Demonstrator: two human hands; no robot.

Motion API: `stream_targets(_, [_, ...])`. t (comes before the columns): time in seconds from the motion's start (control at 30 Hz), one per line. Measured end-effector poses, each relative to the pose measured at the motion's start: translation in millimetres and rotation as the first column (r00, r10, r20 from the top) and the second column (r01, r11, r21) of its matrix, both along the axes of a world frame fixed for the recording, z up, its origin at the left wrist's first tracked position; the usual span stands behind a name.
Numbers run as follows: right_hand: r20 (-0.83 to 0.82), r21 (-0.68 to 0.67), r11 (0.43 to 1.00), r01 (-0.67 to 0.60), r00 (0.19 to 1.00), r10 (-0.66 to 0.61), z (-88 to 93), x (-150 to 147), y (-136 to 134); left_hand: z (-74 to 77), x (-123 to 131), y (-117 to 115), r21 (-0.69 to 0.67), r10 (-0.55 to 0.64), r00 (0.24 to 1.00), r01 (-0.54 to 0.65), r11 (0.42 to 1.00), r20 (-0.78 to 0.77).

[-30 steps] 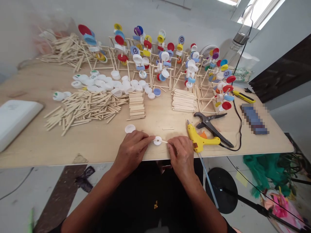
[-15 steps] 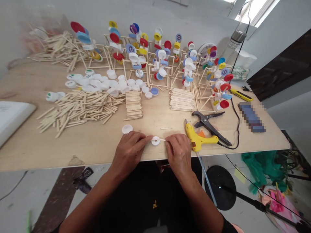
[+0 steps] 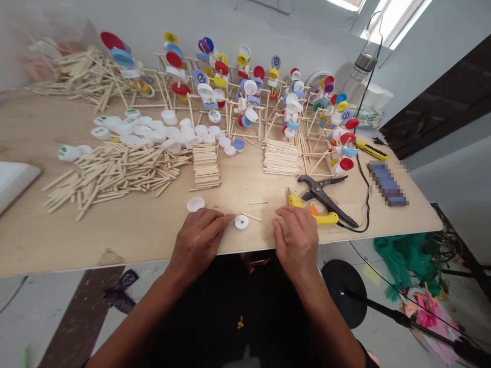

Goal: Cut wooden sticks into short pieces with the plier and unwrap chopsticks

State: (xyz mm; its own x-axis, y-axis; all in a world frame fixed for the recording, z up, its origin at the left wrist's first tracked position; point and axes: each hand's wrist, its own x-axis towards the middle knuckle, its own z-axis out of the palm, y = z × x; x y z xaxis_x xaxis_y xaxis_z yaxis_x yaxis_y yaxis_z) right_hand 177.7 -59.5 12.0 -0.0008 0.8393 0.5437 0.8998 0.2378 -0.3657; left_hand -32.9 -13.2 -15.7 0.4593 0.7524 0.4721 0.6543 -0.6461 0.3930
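A small white bottle cap with a dark hole at its middle lies near the table's front edge. My left hand has its index finger and thumb together at the cap's left rim. Just behind the cap, a short wooden stick rests on the table, and another short stick lies farther back. My right hand is over the yellow glue gun, hiding part of its body; its fingers are bent and apart, with nothing visible in them. A wider white cap sits beyond my left hand.
Pincers lie behind the glue gun, near a black cord and a yellow cutter. Piles of sticks and white caps fill the left. Stick frames with coloured caps line the back.
My right hand has let go of the stick and moved right, over the glue gun. The stick now lies behind the cap. My left hand stays at the cap; the view has shifted slightly.
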Motion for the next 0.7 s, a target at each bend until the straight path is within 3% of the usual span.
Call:
stream_targets(0.1, [0.106,0.036,0.998,0.058,0.992,-0.061,8.2,40.7,-15.9,0.1,-0.3,-0.1,-0.026,0.008,1.000,-0.007,1.000,0.030])
stream_targets(0.17, [0.219,-0.026,0.996,0.084,0.973,-0.076,10.9,65.6,-22.5,-0.7,-0.7,0.0,-0.043,0.012,0.999,-0.010,0.999,0.037])
stream_targets(0.27, [0.392,-0.174,0.983,0.062,0.920,0.011,12.2,89.0,-23.8,-2.1,-1.0,0.3,-0.049,0.008,0.999,-0.006,0.999,0.041])
stream_targets(0.37, [0.525,-0.295,0.955,0.025,0.839,0.140,13.4,96.9,-16.8,-2.7,-0.4,0.0,-0.039,0.006,0.999,-0.004,0.999,0.050])
stream_targets(0.5, [0.611,-0.357,0.934,-0.009,0.754,0.241,16.9,98.4,-2.8,-3.4,0.1,-0.9,-0.066,0.016,0.998,-0.011,0.998,0.067])
stream_targets(0.7, [0.576,-0.386,0.918,-0.089,0.754,0.315,23.4,102.4,8.5,-5.2,-3.0,-1.7,-0.115,0.056,0.990,-0.041,0.992,0.131])
